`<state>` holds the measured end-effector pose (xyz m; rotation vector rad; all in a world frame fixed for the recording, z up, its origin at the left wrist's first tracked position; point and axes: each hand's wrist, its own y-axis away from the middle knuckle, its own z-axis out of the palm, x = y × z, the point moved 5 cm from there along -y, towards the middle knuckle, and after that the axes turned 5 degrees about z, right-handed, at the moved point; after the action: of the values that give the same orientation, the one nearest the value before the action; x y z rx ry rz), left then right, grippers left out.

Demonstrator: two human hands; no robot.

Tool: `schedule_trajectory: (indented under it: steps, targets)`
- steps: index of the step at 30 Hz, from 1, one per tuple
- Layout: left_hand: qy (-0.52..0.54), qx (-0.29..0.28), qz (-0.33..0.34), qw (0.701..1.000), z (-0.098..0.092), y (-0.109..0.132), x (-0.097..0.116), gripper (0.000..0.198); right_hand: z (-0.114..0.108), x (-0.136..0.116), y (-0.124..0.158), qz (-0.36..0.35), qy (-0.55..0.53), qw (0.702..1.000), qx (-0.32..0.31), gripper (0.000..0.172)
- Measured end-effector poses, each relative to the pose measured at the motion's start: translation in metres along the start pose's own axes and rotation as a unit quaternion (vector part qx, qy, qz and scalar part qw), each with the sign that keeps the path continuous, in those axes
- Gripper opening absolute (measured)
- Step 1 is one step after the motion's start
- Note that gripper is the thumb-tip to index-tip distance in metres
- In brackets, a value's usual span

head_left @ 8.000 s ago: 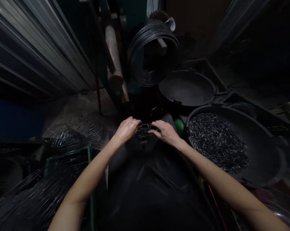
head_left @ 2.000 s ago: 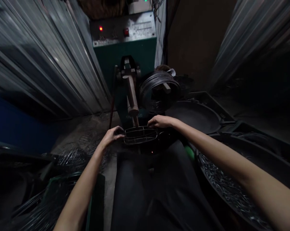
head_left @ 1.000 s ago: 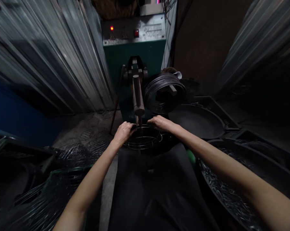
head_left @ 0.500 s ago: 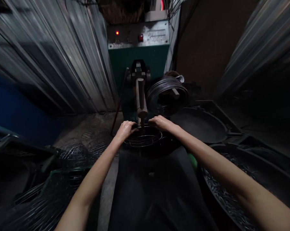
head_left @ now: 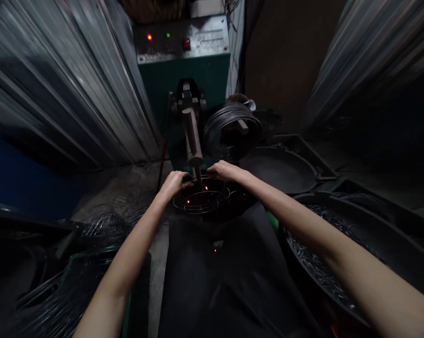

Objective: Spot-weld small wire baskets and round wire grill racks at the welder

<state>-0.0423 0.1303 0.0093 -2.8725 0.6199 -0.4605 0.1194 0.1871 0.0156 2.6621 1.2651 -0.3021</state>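
Observation:
A round wire frame (head_left: 201, 202) lies flat under the tip of a welding machine's arm (head_left: 192, 136). My left hand (head_left: 174, 182) is closed on the frame's left far rim. My right hand (head_left: 223, 170) is closed on its right far rim. Small orange sparks glow on the frame just below the arm's tip. The green machine (head_left: 183, 70) stands behind, with a red and a green lamp lit on its panel.
A coil of dark wire (head_left: 231, 129) stands right of the arm. An empty black pan (head_left: 280, 169) and a black basin (head_left: 391, 239) of short wire pieces sit at right. Finished wire frames (head_left: 102, 225) pile at left. Corrugated metal walls flank both sides.
The wire frame has been brought from my lap up under the machine's arm. Sparks now show at the tip, and a green lamp has lit on the panel.

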Motion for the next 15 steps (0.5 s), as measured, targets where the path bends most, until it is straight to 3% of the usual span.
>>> schedule_trajectory:
  steps: [5, 9, 10, 13, 15]
  targets:
    - [0.007, -0.039, -0.022, 0.999, -0.003, -0.007, 0.005, 0.027, -0.004, -0.001, 0.003, 0.001, 0.02, 1.0, -0.011, 0.026]
    - [0.007, -0.039, -0.071, 0.997, 0.001, 0.008, 0.017, 0.026, 0.012, -0.001, 0.02, -0.007, 0.026, 0.999, -0.032, 0.029]
    - [-0.012, -0.042, -0.054, 0.998, 0.005, 0.013, 0.021, 0.027, 0.019, 0.001, 0.024, -0.014, 0.024, 0.999, -0.036, 0.031]
    - [-0.027, -0.045, -0.003, 0.999, 0.017, 0.026, 0.028, 0.018, 0.04, 0.006, 0.033, -0.071, -0.016, 0.997, 0.011, 0.039]
    - [-0.039, -0.044, -0.001, 0.998, 0.022, 0.037, 0.024, 0.015, 0.054, 0.007, 0.041, -0.072, -0.05, 0.995, 0.052, 0.044]
